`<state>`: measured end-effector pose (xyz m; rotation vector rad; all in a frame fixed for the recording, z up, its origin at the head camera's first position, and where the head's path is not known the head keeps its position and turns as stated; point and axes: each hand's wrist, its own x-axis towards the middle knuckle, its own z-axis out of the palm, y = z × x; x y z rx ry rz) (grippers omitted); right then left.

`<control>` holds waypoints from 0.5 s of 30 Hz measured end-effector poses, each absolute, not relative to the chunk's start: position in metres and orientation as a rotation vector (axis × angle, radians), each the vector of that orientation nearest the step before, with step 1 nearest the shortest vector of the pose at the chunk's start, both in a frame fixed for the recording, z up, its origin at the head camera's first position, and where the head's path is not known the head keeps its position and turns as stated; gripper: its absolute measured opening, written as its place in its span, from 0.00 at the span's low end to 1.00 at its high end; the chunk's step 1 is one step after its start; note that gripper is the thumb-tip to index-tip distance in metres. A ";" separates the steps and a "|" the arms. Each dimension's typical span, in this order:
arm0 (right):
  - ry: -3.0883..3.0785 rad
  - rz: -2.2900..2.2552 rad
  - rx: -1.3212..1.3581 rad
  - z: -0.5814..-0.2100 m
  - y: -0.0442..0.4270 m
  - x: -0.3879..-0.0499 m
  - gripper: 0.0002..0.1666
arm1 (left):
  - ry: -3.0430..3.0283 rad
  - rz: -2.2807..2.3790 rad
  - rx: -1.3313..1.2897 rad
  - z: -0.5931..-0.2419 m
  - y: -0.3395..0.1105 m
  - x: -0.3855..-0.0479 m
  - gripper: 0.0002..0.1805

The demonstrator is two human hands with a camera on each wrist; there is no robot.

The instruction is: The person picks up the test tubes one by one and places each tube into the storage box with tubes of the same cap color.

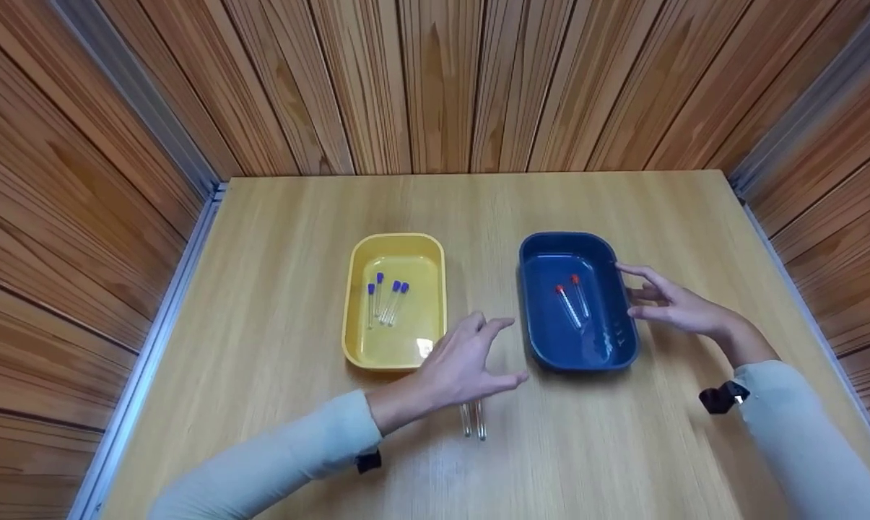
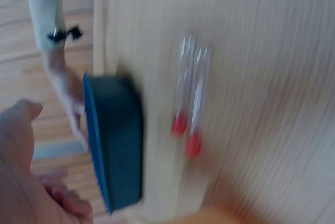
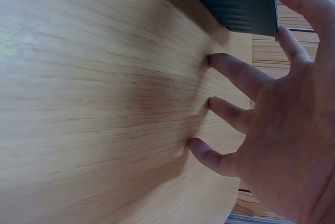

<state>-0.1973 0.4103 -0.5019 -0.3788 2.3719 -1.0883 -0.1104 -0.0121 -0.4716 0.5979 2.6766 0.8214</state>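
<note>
My left hand [image 1: 458, 367] hovers over the table between the two trays, fingers apart and holding nothing. Below it lie two clear test tubes [image 1: 481, 422], partly hidden by the hand in the head view. Their red caps [image 2: 193, 144] show in the left wrist view. At the right side of the blue tray [image 1: 550, 348], my right hand [image 1: 684, 309] touches the rim with its fingertips, while other fingers rest on the table. Inside that tray lie two red-capped test tubes [image 1: 570, 309].
A yellow tray [image 1: 424, 289] stands left of the blue one, with several purple-capped test tubes [image 1: 390, 307] in it. The wooden table [image 1: 283, 289] is bounded by wood-plank walls [image 1: 435, 87] at the back and both sides.
</note>
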 end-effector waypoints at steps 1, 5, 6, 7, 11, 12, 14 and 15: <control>2.373 -1.088 -0.382 -0.502 0.410 -0.198 0.50 | 2.690 0.819 0.594 -0.474 -0.013 -0.106 0.50; 2.372 -1.100 -0.387 -0.504 0.407 -0.199 0.50 | 2.760 0.737 0.664 -0.490 -0.019 -0.090 0.55; 2.370 -1.106 -0.392 -0.504 0.406 -0.200 0.49 | 2.777 0.709 0.693 -0.495 -0.021 -0.087 0.56; 2.367 -1.114 -0.398 -0.504 0.406 -0.200 0.49 | 2.782 0.687 0.713 -0.500 -0.024 -0.085 0.56; 2.355 -1.139 -0.403 -0.505 0.406 -0.199 0.48 | 2.759 0.601 0.772 -0.520 -0.032 -0.074 0.56; 2.354 -1.138 -0.401 -0.505 0.407 -0.199 0.48 | 2.752 0.579 0.781 -0.523 -0.034 -0.071 0.57; 2.353 -1.132 -0.396 -0.504 0.408 -0.198 0.49 | 2.751 0.533 0.799 -0.530 -0.037 -0.066 0.58; 2.354 -1.128 -0.394 -0.504 0.408 -0.198 0.49 | 2.757 0.508 0.806 -0.533 -0.039 -0.065 0.58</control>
